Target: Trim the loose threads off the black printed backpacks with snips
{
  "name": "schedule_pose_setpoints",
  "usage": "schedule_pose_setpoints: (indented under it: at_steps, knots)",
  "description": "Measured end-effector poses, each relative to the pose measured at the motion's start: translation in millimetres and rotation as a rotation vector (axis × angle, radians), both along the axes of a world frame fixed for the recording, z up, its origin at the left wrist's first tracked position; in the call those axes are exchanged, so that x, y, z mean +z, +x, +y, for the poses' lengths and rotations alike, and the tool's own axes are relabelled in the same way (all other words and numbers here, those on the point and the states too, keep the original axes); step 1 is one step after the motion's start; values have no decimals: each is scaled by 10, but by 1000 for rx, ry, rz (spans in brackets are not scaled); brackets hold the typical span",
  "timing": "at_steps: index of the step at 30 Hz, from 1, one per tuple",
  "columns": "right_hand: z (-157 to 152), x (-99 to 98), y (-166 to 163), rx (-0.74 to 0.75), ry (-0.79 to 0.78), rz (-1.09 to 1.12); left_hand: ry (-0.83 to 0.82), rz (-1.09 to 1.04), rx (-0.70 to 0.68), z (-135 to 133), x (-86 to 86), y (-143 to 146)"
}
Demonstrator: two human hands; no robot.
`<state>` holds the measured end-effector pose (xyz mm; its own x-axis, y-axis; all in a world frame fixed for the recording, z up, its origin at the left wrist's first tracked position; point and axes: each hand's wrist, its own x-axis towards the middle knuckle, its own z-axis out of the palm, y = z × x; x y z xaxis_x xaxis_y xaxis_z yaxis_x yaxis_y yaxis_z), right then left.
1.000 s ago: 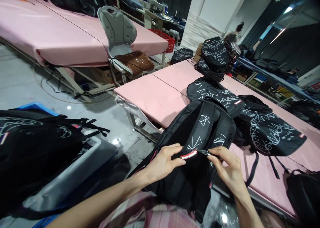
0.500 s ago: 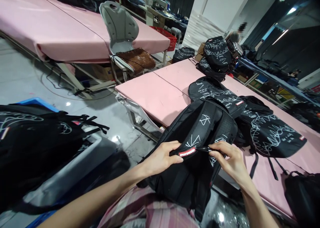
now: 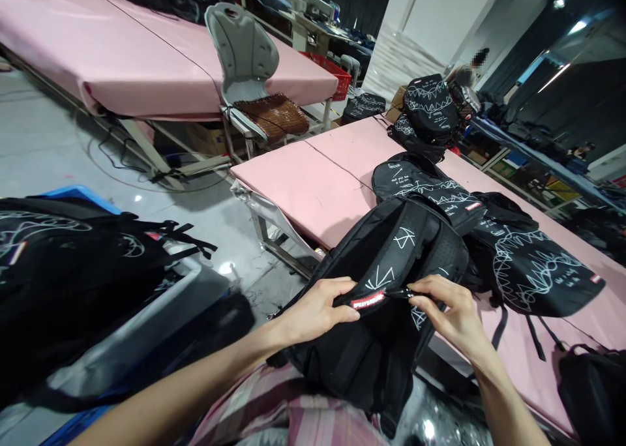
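A black backpack (image 3: pixel 352 361) leans between my body and the table's edge, its back panel and padded shoulder straps facing me. My left hand (image 3: pixel 313 310) pinches one shoulder strap (image 3: pixel 384 260) between thumb and fingers, just beside its red label (image 3: pixel 369 300). White line drawings mark the strap. My right hand (image 3: pixel 452 312) is closed in a pinch to the right of the label. From its fingertips a small dark piece (image 3: pixel 400 293) reaches to the strap's edge; its kind is too small to make out.
Several black printed backpacks (image 3: pixel 542 270) lie on the pink table (image 3: pixel 303 178) ahead and to the right. At my left, a blue-edged bin (image 3: pixel 81 190) holds more bags. A grey chair (image 3: pixel 244 48) stands by another pink table (image 3: pixel 147 68). A person (image 3: pixel 464 74) is in the background.
The view has shifted slightly, so the surroundings sit a little further right. Both hands keep their grips at the strap, with hardly any movement.
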<state>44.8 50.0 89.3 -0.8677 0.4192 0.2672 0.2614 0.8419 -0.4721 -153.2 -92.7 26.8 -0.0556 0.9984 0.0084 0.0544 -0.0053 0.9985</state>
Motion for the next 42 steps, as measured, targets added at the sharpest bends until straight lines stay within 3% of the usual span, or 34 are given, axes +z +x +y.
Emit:
schedule_pose_setpoints:
  at_steps: [16, 29, 42]
  knots:
    - [-49, 16, 13, 0, 73, 17, -22, 54, 29, -12, -30, 54]
    - [-26, 162, -156, 173, 64, -137, 29, 150, -20, -13, 75, 38]
    - [-4, 244, -82, 102, 147, -130, 57, 218, -13, -23, 80, 13]
